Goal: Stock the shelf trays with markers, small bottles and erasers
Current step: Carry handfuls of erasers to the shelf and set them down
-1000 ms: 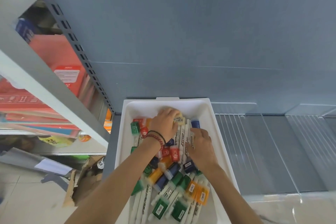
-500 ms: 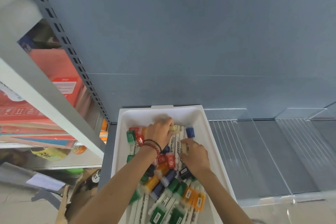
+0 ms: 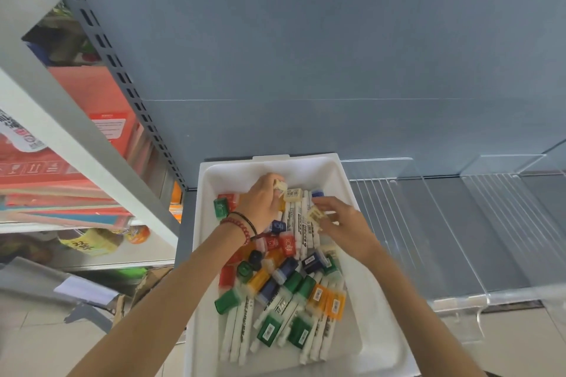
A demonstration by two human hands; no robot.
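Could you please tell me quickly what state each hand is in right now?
Left hand: closed, fingers pinching a small cream rectangular eraser above the white plastic tray.
Right hand: closed, fingers pinching a second cream eraser.

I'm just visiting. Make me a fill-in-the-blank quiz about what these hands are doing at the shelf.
The left hand and right hand reach into a ___ tray.
The beaded bracelet on the left wrist is ___.
The right hand pinches a cream ___.
Clear dividers stand on the tray's ___ side.
Missing: white; red; eraser; right.
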